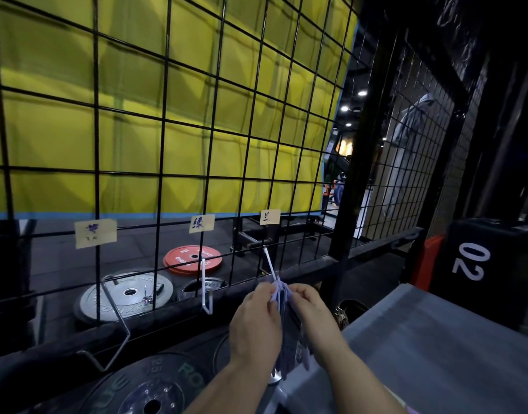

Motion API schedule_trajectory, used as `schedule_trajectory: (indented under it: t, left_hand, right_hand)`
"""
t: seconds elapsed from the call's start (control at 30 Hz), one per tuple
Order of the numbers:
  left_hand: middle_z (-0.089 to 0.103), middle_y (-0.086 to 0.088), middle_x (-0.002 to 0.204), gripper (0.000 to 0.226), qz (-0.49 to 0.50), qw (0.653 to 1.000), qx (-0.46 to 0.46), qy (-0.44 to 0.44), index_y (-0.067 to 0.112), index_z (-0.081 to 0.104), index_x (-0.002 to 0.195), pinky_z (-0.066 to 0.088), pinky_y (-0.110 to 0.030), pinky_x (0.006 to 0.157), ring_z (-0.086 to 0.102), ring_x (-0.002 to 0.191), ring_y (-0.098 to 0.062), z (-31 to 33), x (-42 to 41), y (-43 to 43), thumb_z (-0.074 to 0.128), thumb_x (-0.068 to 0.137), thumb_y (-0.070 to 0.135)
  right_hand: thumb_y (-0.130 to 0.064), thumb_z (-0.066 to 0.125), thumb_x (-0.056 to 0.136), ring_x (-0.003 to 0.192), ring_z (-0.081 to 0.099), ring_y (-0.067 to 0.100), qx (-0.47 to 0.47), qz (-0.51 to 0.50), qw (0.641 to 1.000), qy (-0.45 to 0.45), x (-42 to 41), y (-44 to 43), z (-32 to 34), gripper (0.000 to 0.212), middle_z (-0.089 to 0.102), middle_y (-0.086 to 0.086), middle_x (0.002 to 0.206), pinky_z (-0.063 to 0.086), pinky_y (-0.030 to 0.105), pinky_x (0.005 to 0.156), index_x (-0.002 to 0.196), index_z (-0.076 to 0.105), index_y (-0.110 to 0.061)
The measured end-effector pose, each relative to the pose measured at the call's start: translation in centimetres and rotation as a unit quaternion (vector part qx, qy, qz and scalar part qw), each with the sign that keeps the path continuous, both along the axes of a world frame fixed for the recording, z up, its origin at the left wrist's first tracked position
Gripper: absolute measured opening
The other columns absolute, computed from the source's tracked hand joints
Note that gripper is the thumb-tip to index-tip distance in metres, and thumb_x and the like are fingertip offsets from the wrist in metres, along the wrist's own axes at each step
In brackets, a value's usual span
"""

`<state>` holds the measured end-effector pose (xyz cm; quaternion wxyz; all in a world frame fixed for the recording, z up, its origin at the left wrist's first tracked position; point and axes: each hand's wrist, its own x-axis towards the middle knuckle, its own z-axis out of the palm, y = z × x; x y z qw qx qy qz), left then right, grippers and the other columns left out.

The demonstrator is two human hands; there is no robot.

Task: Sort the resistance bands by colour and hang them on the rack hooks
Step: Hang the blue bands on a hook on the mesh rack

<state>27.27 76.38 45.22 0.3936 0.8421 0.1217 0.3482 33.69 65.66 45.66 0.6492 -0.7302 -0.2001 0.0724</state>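
I am pinching one bundle of pale purple resistance bands with both hands. My left hand and right hand are curling their fingers round its top edge, right at the tip of the right hook. The bands are hanging limp between my wrists, and I cannot count them.

Three hooks are jutting from the black wire grid, including the middle hook and left hook. Three paper labels are hanging above them.

A grey tabletop is lying to my right. Beyond the grid, one red plate and two silver plates are lying on dark floor below a yellow panel.
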Motion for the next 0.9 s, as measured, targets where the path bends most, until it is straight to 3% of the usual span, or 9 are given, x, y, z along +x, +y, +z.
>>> schedule_trajectory:
  t: [0.1,0.2,0.3,0.37,0.5,0.57,0.63,0.77,0.9]
  left_hand:
    - [0.063,0.013,0.106,0.028,-0.014,1.000,-0.021,-0.004,0.037,0.057,0.118,0.050,-0.024,0.076,0.058,0.095,-0.006,-0.1,-0.4,-0.4,0.053,0.094,0.023]
    - [0.062,0.018,0.108,0.030,-0.019,0.999,-0.034,0.025,0.042,0.054,0.120,0.051,-0.026,0.083,0.058,0.101,-0.005,0.2,-0.8,-0.7,0.052,0.093,0.028]
    - [0.058,0.020,0.096,0.026,-0.009,0.999,-0.014,0.033,0.039,0.055,0.116,0.045,-0.020,0.081,0.047,0.104,-0.005,0.7,-1.1,-0.7,0.055,0.092,0.030]
    - [0.056,0.020,0.103,0.029,-0.012,1.000,-0.007,0.022,0.036,0.054,0.120,0.042,-0.019,0.085,0.041,0.108,-0.005,0.9,-0.8,-0.6,0.057,0.091,0.029]
    - [0.050,0.013,0.119,0.037,-0.066,0.995,-0.067,-0.036,0.028,0.055,0.129,0.046,-0.022,0.096,0.051,0.114,-0.009,1.4,0.3,-0.2,0.057,0.093,0.020]
    - [0.046,0.014,0.118,0.036,-0.094,0.989,-0.111,-0.025,0.024,0.056,0.131,0.041,-0.003,0.083,0.053,0.101,0.001,2.2,0.5,-0.2,0.054,0.096,0.017]
    - [0.048,0.010,0.116,0.031,-0.112,0.982,-0.155,-0.004,0.022,0.061,0.125,0.036,0.005,0.069,0.049,0.089,0.009,2.9,0.9,0.0,0.051,0.097,0.016]
    - [0.055,0.009,0.110,0.025,-0.147,0.970,-0.195,0.008,0.035,0.062,0.095,0.037,-0.001,0.066,0.051,0.087,0.008,3.2,1.1,0.1,0.051,0.096,0.013]
    - [0.052,0.015,0.112,0.029,-0.157,0.955,-0.250,-0.008,0.038,0.059,0.098,0.039,-0.007,0.072,0.052,0.096,0.004,2.4,0.9,0.4,0.050,0.096,0.011]
  right_hand:
    - [-0.028,0.041,0.102,0.077,0.070,0.013,0.076,0.027,0.994,0.073,-0.3,-0.1,0.1,0.028,0.073,0.006,0.092,0.055,0.023,0.058,0.110,0.061,-0.010]
    - [-0.038,0.035,0.103,0.089,0.070,0.021,0.071,0.000,0.991,0.110,0.4,0.3,-0.4,0.036,0.073,0.013,0.098,0.057,0.030,0.068,0.113,0.060,-0.014]
    - [-0.047,0.041,0.100,0.098,0.069,0.029,0.088,-0.035,0.977,0.189,0.6,0.9,-0.8,0.046,0.074,0.016,0.098,0.054,0.041,0.087,0.114,0.065,-0.011]
    - [-0.051,0.042,0.097,0.103,0.068,0.032,0.098,-0.016,0.970,0.220,0.5,1.2,-0.9,0.053,0.072,0.019,0.105,0.049,0.045,0.097,0.116,0.067,-0.007]
    - [-0.043,0.041,0.099,0.106,0.066,0.034,0.136,0.023,0.959,0.247,-0.3,1.3,-0.3,0.050,0.070,0.022,0.109,0.049,0.041,0.091,0.110,0.070,-0.004]
    - [-0.045,0.044,0.098,0.108,0.065,0.032,0.134,0.030,0.959,0.247,-0.3,1.3,-0.2,0.049,0.070,0.020,0.110,0.049,0.041,0.091,0.111,0.071,-0.007]
    - [-0.044,0.046,0.097,0.104,0.067,0.032,0.135,0.024,0.959,0.248,-0.5,1.3,0.0,0.046,0.071,0.019,0.107,0.050,0.040,0.087,0.110,0.071,-0.008]
    - [-0.045,0.055,0.091,0.109,0.064,0.032,0.153,0.019,0.948,0.278,-0.4,1.7,0.0,0.047,0.068,0.022,0.114,0.048,0.042,0.096,0.113,0.070,-0.006]
    - [-0.048,0.046,0.096,0.106,0.065,0.032,0.146,0.025,0.951,0.273,-0.1,1.3,-0.1,0.050,0.070,0.021,0.109,0.049,0.040,0.090,0.110,0.071,-0.006]
